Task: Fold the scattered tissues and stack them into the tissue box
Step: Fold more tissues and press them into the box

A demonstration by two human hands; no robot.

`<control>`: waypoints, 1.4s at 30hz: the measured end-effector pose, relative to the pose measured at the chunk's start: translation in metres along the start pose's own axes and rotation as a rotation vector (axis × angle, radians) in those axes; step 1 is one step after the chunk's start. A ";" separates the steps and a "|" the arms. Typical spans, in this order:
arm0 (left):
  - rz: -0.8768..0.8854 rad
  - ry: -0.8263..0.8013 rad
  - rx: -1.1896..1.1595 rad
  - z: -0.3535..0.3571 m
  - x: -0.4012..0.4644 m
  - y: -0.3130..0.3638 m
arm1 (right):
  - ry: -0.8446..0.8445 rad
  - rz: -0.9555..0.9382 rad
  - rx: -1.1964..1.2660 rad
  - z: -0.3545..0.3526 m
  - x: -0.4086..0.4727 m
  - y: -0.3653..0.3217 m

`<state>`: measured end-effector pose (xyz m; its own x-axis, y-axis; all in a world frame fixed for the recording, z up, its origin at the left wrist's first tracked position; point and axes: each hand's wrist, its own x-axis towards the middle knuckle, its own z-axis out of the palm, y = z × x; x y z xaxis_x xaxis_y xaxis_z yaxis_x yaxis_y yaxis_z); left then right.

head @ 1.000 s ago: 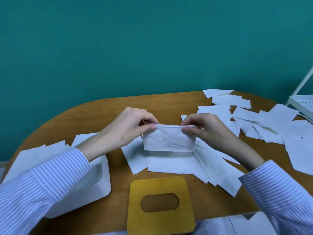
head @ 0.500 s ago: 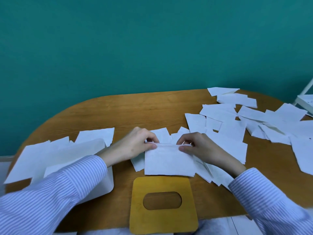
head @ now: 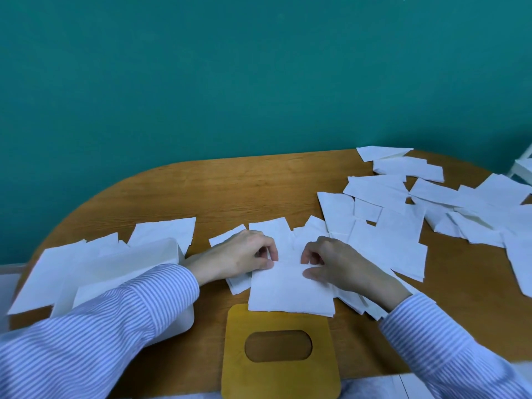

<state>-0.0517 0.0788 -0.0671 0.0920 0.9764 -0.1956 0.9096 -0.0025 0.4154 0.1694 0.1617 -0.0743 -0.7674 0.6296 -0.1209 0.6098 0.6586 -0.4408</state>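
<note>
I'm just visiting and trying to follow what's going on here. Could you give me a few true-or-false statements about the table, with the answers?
1. Both hands, left hand and right hand, hold the top edge of the folded tissue. True.
2. The yellow lid sits on the tissue box. False: it lies flat on the table, near the front edge, apart from the box.
3. Most loose tissues lie to the person's right. True.
4. The wall behind is red. False: it is teal.
5. The folded tissue is held up in the air. False: it lies on the table.
</note>
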 end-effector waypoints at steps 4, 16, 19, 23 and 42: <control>-0.001 -0.032 0.017 0.005 0.001 -0.001 | -0.023 0.008 -0.078 0.001 0.000 -0.002; 0.010 0.036 -0.178 -0.018 0.003 0.005 | 0.060 0.056 0.357 -0.032 -0.004 0.005; 0.018 0.114 -0.167 -0.021 0.010 0.008 | 0.086 0.086 0.327 -0.034 0.002 0.007; -0.022 0.044 -0.081 -0.008 0.020 0.007 | 0.029 0.114 0.248 -0.020 0.007 0.014; -0.004 0.009 -0.036 0.002 0.025 0.000 | 0.023 0.082 0.140 -0.007 0.005 0.017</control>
<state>-0.0482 0.1028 -0.0739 0.0843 0.9783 -0.1892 0.8946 0.0093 0.4467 0.1776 0.1788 -0.0766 -0.7106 0.6892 -0.1415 0.6352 0.5421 -0.5502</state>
